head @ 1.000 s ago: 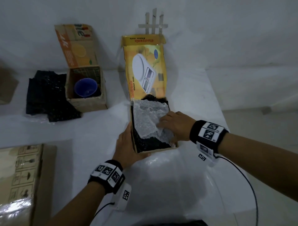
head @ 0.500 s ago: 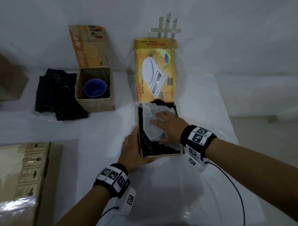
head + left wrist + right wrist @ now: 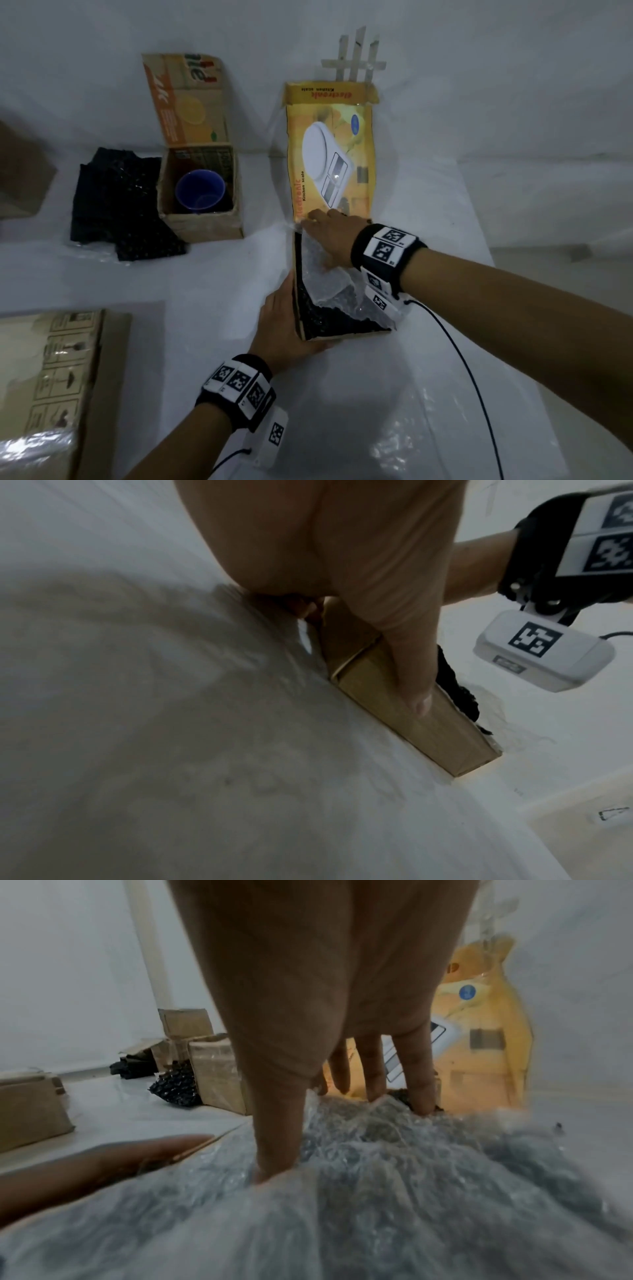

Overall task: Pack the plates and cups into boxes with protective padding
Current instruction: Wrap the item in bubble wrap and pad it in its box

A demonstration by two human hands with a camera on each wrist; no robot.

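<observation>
Right hand [image 3: 334,240]: fingers straight, spread, pressing clear bubble-wrap sheet [image 3: 329,284] down into yellow kitchen-scale cardboard box [image 3: 342,334] lined with black padding [image 3: 329,320]. Left hand [image 3: 282,329]: flat against box's 9 o'clock wall, thumb along near wall, steadying. Blue plastic cup [image 3: 200,195] sits in small brown carton [image 3: 202,226] at 10 o'clock on white worktop [image 3: 222,284].
</observation>
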